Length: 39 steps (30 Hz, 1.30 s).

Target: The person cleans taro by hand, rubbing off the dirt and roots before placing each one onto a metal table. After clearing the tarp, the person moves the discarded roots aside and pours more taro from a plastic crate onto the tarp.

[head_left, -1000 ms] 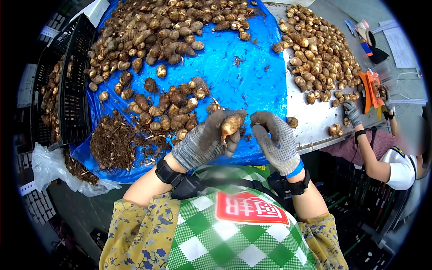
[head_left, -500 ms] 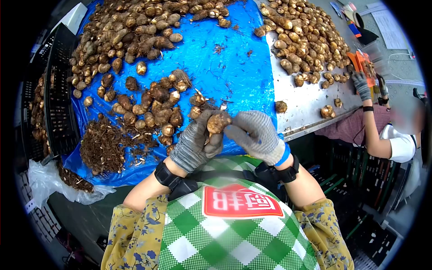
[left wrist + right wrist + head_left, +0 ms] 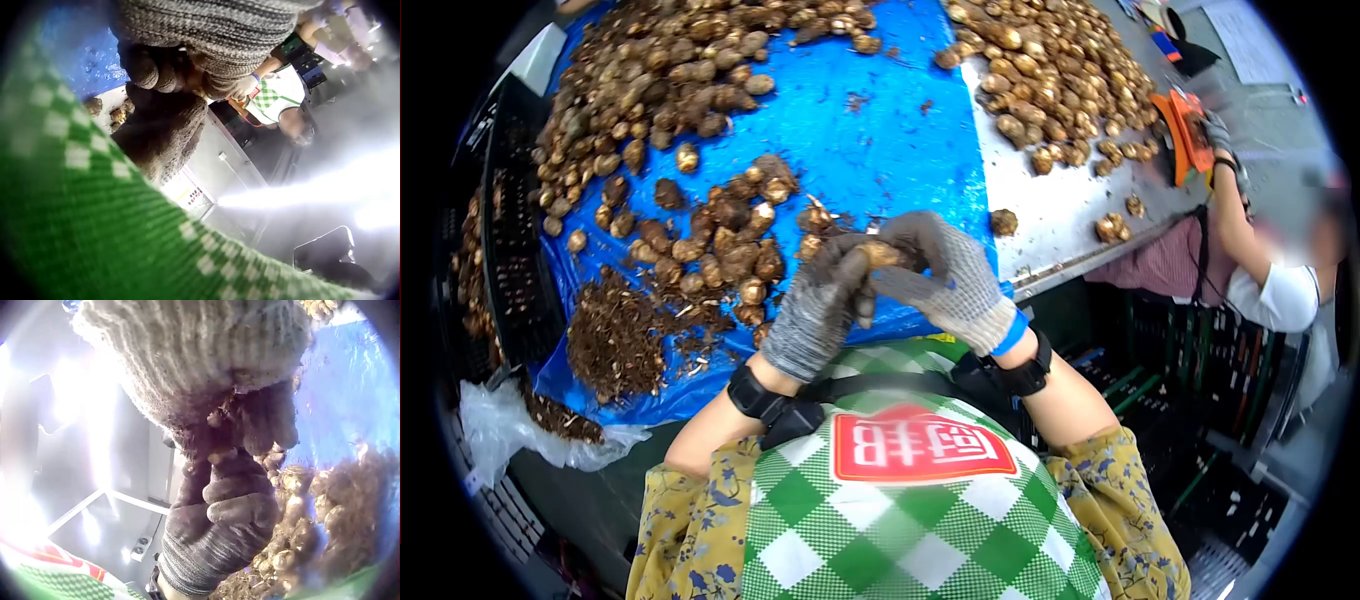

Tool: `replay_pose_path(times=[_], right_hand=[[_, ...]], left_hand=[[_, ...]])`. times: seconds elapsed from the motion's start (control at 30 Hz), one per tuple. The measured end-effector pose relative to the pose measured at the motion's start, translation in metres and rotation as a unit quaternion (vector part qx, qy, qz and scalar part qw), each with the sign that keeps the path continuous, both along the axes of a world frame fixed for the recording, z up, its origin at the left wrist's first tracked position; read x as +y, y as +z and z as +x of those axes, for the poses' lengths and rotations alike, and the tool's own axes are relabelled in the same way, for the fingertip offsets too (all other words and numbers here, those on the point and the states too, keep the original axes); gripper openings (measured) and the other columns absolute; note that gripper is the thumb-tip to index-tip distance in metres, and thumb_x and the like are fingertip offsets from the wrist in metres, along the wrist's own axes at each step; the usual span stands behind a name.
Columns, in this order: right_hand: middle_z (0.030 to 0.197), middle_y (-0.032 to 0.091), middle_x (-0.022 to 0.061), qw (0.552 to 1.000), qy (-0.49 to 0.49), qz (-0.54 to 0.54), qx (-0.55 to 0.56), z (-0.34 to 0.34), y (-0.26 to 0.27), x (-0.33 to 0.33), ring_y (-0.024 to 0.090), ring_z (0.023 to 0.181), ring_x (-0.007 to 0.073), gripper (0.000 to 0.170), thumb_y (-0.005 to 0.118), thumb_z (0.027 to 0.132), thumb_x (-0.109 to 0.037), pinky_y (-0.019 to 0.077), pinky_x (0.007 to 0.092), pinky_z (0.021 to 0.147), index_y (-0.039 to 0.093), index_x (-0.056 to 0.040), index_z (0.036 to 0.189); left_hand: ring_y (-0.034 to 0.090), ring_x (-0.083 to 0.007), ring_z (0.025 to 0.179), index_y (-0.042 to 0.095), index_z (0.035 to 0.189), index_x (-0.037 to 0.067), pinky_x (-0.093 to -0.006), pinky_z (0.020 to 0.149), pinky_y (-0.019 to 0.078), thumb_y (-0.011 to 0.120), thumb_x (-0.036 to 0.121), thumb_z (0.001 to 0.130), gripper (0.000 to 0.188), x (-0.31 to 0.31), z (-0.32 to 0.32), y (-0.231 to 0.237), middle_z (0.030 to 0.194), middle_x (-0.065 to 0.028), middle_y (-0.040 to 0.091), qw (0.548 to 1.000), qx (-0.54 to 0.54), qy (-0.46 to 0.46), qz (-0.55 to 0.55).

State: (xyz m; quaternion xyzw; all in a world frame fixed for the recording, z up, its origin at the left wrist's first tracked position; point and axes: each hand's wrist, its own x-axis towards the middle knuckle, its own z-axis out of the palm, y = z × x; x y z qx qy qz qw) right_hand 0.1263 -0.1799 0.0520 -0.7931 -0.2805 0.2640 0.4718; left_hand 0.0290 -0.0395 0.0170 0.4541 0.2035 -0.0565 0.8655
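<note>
A small brown taro corm (image 3: pixel 882 254) is held between both gloved hands, low over the front edge of the blue sheet. My left hand (image 3: pixel 812 305), in a grey knit glove, grips its left end with fingers curled. My right hand (image 3: pixel 953 283), in a grey glove with a blue cuff, curls thumb and fingers round its right end. In the right wrist view the gloved fingers of the left hand (image 3: pixel 228 503) meet the right hand's from below, and most of the corm is hidden. A small heap of rooty taros (image 3: pixel 735 235) lies just left of the hands.
Dark root scraps (image 3: pixel 615 335) lie at the front left of the blue sheet (image 3: pixel 880 130). A large taro pile (image 3: pixel 660 70) covers its back. Cleaner taros (image 3: pixel 1055 75) are heaped on the metal table (image 3: pixel 1040 215). A black crate (image 3: pixel 515 230) stands left; another person (image 3: pixel 1270 290) works at right.
My right hand has come in from the right and now clasps the taro, which has turned in my left hand. The head view has shifted. The other person's arm has moved.
</note>
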Motion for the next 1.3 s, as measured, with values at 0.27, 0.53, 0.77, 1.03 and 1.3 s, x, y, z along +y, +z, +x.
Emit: replay_pose_path(times=[0.27,0.53,0.77,1.03,1.3], right_hand=[[0.070,0.064,0.0147,0.989,0.119,-0.049,-0.073,0.028,-0.013,0.005,0.063,0.067,0.0272,0.044,0.057,0.091,-0.041,0.0457,0.0371,0.059,0.065,0.0005,0.080],[0.067,0.054,0.0057,0.967,0.039,0.077,0.240,0.031,0.004,0.004,0.054,0.052,0.0149,0.033,0.048,0.097,-0.028,0.0442,0.0272,0.046,0.063,-0.0001,0.105],[0.066,0.056,0.0078,0.944,0.029,-0.018,0.328,0.034,-0.006,0.001,0.059,0.055,0.0163,0.022,0.051,0.094,-0.021,0.0472,0.0287,0.049,0.059,-0.0022,0.101],[0.066,0.057,0.0084,0.993,0.061,0.103,0.024,0.029,-0.036,-0.004,0.054,0.050,0.0158,0.020,0.051,0.092,-0.019,0.0468,0.0271,0.045,0.057,-0.0008,0.100],[0.077,0.061,0.0158,0.988,0.023,-0.127,-0.086,0.039,-0.036,-0.015,0.061,0.066,0.0280,0.028,0.060,0.089,-0.029,0.0471,0.0364,0.057,0.058,-0.0008,0.090]], left_hand=[[0.051,-0.0084,0.051,0.056,0.108,0.001,-0.0222,0.046,0.0424,0.052,0.039,0.097,0.040,0.009,0.000,-0.025,0.070,-0.0034,0.058,0.994,-0.099,-0.005,0.054],[0.052,-0.0077,0.055,0.052,0.113,0.003,-0.0213,0.049,0.0438,0.050,0.037,0.098,0.037,0.010,0.036,-0.002,0.073,-0.0026,0.057,0.999,-0.041,-0.026,-0.013],[0.049,-0.0070,0.048,0.047,0.125,0.010,-0.0216,0.041,0.0378,0.059,0.036,0.093,0.042,0.026,0.032,0.013,0.068,-0.0001,0.055,0.977,0.013,-0.166,0.133],[0.045,-0.0071,0.049,0.043,0.132,0.002,-0.0202,0.044,0.0364,0.058,0.035,0.094,0.053,0.022,0.059,0.012,0.075,-0.0009,0.054,0.989,-0.012,-0.146,0.006],[0.059,-0.0139,0.058,0.059,0.108,0.007,-0.0276,0.047,0.0434,0.059,0.044,0.091,0.040,0.014,0.041,-0.044,0.078,0.0011,0.062,0.956,-0.040,-0.038,-0.288]])
